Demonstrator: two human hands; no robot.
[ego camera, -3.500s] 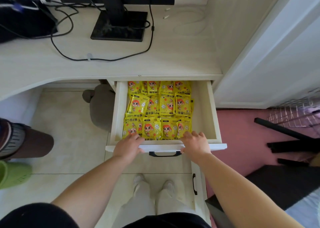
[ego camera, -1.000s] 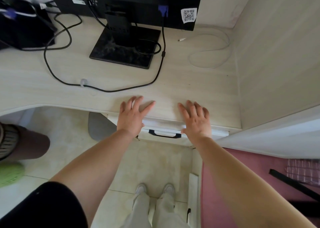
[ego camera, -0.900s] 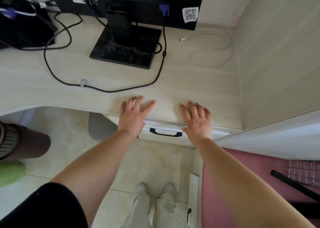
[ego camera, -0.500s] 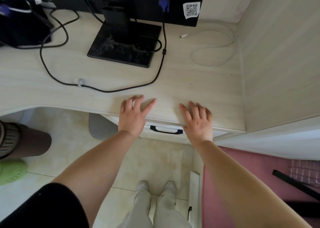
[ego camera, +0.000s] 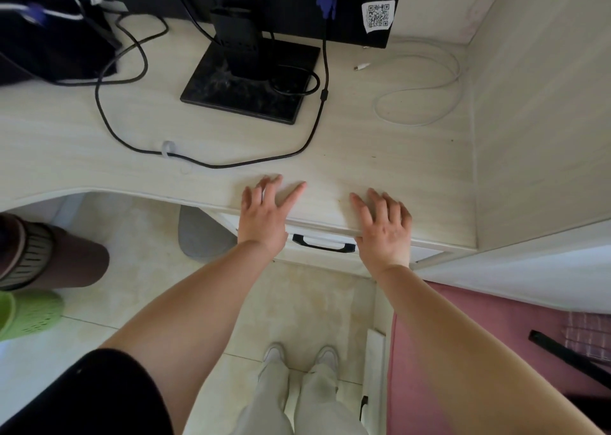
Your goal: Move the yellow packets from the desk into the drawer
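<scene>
Cable (ego camera: 211, 161): loops across the left-centre of the bench (ego camera: 82, 146), clear of the front edge.
Left hand (ego camera: 264, 216): flat and empty, fingers spread, palm over the bench's front edge at centre frame.
Drawer (ego camera: 322, 252): pushed nearly shut below that edge, handle showing between the hands.
Right hand (ego camera: 383, 229): spread and empty, resting likewise, right of centre.
Packets: none visible; likely inside the drawer.
</scene>
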